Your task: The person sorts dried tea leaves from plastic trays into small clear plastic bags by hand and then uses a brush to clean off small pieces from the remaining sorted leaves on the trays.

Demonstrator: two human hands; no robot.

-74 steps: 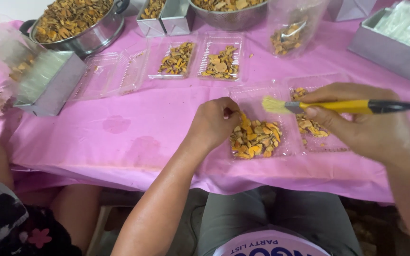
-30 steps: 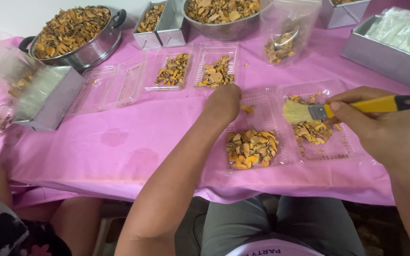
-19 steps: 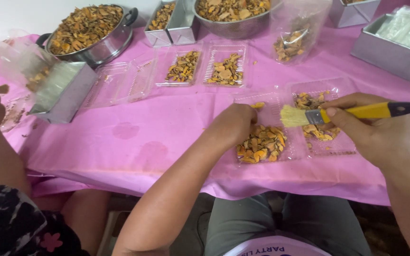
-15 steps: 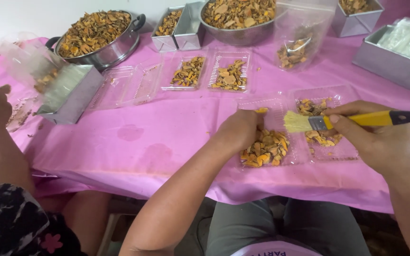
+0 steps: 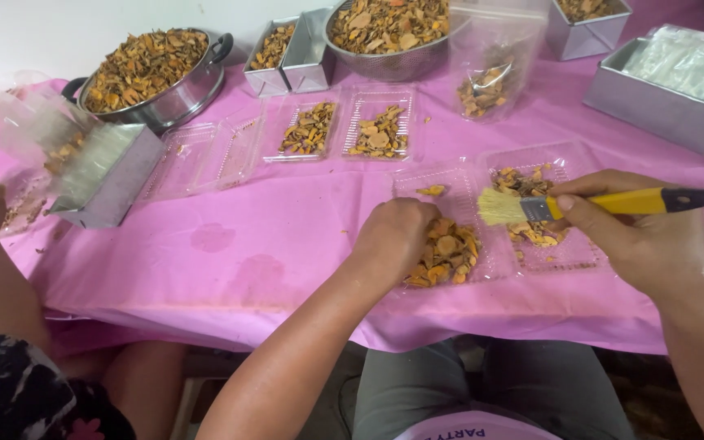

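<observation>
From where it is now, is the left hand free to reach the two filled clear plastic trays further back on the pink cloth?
Probably yes: only bare pink tablecloth lies between the left hand and those trays.

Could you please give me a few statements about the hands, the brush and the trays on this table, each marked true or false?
1. The right hand holds a yellow-handled brush. True.
2. The left hand rests on the orange pieces in a clear plastic tray. True.
3. The tablecloth is green. False: it is pink.
4. The metal pot at the far left is empty. False: it is heaped with orange pieces.
5. The brush bristles point toward the left hand. True.
</observation>
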